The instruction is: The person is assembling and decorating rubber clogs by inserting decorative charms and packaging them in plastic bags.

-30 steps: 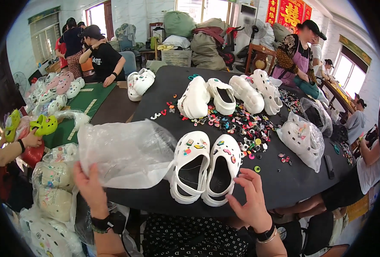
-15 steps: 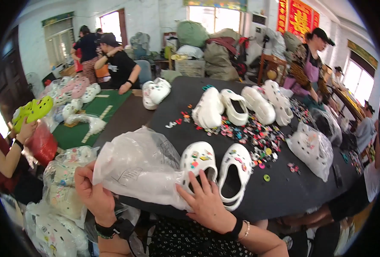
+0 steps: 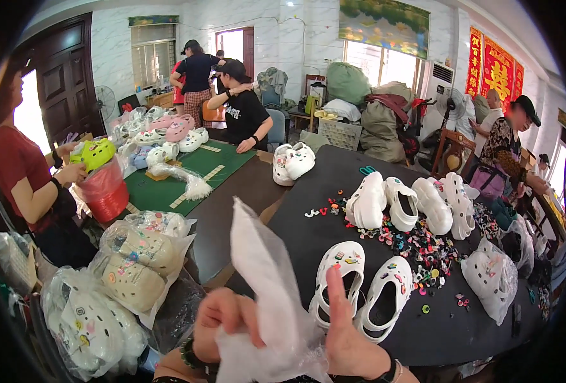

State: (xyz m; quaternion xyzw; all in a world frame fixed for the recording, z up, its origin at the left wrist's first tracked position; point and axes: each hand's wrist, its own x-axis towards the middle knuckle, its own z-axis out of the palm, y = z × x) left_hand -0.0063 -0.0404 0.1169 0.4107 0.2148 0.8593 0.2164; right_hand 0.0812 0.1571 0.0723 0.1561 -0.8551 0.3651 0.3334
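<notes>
Just in front of the pair of white clogs [image 3: 366,297], at the near edge of the dark counter [image 3: 308,236], both hands work a clear plastic bag [image 3: 264,287]. The left hand [image 3: 228,319] pinches the bag's lower left part, its fingers closed on the film. The right hand [image 3: 350,338] grips the bag's lower right part, most fingers closed on plastic while one finger points up toward the clogs. The bag rises between the hands as a crumpled, upright sheet, and its mouth cannot be made out.

The clogs lie side by side, toes away from the person, soles down, decorated with small coloured charms, just beyond the right hand and not touching it. Beyond the clogs lies a scatter of loose charms [image 3: 417,246], and past that a row of plain white clogs [image 3: 410,204]. To the left of the clogs, off the counter's edge, sit stacked bagged clogs [image 3: 136,262].

To handle the bag well, a judgement: it likely needs both layers of film separated, so each hand should hold one layer only and pull gently apart. Thin film tears and clings, so a light, rubbing pinch near the edge seems wiser than a tight fist.
</notes>
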